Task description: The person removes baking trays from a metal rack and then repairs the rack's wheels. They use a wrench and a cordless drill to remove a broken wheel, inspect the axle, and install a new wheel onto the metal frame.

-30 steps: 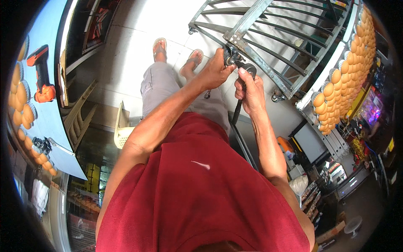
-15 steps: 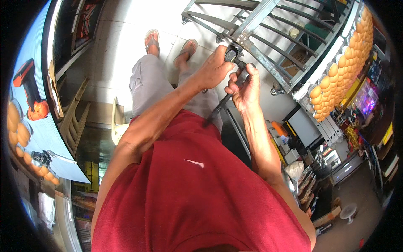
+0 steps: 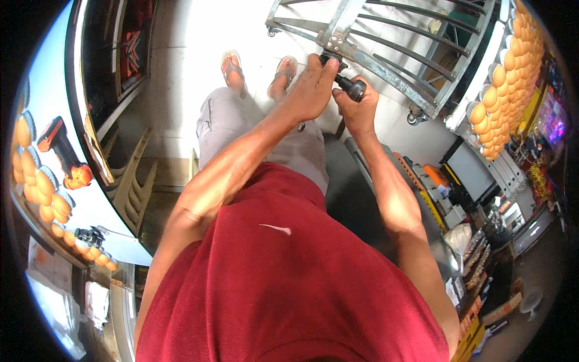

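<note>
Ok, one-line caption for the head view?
Both hands, left hand and right hand, grip a black handled tool against a grey metal barred gate frame.

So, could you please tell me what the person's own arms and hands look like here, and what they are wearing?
Both forearms are bare from the shoulder down: no sleeves reach them, and no gloves cover the left hand or the right hand. No watch, ring or band can be made out. The person wears a dark red shirt with a small pale mark on it, grey trousers and sandals.

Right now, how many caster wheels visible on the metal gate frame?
2. One caster sits under the metal gate frame at its far-left corner; the other caster hangs at its lower right edge. More may be hidden behind the hands.
</note>
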`<action>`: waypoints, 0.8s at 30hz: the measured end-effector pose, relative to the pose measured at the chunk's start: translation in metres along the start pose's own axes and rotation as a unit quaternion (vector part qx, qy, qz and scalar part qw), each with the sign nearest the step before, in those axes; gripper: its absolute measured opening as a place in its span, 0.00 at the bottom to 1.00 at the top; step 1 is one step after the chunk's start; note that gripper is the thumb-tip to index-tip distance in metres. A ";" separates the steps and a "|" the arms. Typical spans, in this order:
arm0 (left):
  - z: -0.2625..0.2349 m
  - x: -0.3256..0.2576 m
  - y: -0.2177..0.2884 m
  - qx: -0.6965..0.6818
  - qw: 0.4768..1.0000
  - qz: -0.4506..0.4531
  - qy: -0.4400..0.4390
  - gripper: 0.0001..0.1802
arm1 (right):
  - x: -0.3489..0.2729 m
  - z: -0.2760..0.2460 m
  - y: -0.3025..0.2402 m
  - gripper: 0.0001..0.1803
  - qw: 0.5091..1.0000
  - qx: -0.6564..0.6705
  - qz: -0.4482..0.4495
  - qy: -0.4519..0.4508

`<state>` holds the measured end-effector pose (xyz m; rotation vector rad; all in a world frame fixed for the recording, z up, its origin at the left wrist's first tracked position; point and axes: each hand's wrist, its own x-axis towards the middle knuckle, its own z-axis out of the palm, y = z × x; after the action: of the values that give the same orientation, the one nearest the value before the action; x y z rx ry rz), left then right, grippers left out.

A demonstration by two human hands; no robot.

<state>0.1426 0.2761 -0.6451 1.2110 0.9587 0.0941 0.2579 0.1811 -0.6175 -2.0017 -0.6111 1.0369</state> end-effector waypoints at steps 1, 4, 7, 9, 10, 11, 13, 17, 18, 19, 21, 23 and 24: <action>0.002 -0.001 0.004 0.010 1.000 0.013 0.007 0.36 | 0.008 -0.012 0.005 0.13 0.990 -0.107 -0.093 -0.019; 0.002 0.006 0.006 0.084 0.996 0.008 -0.004 0.36 | 0.026 -0.036 -0.016 0.15 0.934 -0.210 -0.276 -0.080; 0.005 0.000 0.014 0.079 0.997 -0.010 -0.019 0.36 | 0.018 -0.044 -0.026 0.14 0.959 -0.195 -0.177 -0.104; 0.010 0.001 0.006 0.083 0.996 0.010 0.016 0.36 | 0.013 -0.036 -0.046 0.11 0.987 -0.028 0.087 -0.130; 0.011 0.001 0.006 0.078 0.997 0.006 0.016 0.36 | 0.001 -0.031 -0.050 0.11 0.970 0.112 0.188 -0.109; 0.013 0.002 0.005 0.073 0.997 -0.001 0.023 0.36 | -0.008 -0.024 -0.049 0.10 0.922 0.249 0.283 -0.090; 0.011 0.000 0.016 0.055 0.998 -0.003 0.008 0.38 | -0.011 -0.017 -0.051 0.11 0.856 0.366 0.360 -0.051; 0.010 0.005 0.019 0.021 0.999 -0.032 -0.005 0.39 | 0.020 -0.045 -0.032 0.13 0.974 -0.151 -0.128 -0.110; 0.010 0.005 0.019 0.012 0.999 -0.037 -0.011 0.40 | 0.022 -0.051 -0.035 0.13 0.964 -0.183 -0.155 -0.117; 0.010 0.004 0.021 0.003 0.999 -0.048 -0.018 0.40 | 0.025 -0.055 -0.037 0.14 0.951 -0.214 -0.182 -0.128; 0.013 0.004 0.017 0.008 0.999 -0.043 -0.015 0.37 | 0.019 -0.055 -0.035 0.15 0.963 -0.196 -0.119 -0.140; 0.017 0.007 0.009 0.033 0.999 -0.009 0.002 0.32 | 0.008 -0.050 -0.031 0.14 0.955 0.147 0.204 -0.154; 0.017 0.007 0.004 0.036 0.999 -0.014 0.000 0.32 | 0.002 -0.045 -0.032 0.13 0.870 0.312 0.352 -0.149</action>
<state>0.1602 0.2684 -0.6454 1.2634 0.9848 0.0376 0.2946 0.1816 -0.5757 -1.4801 0.3465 1.7290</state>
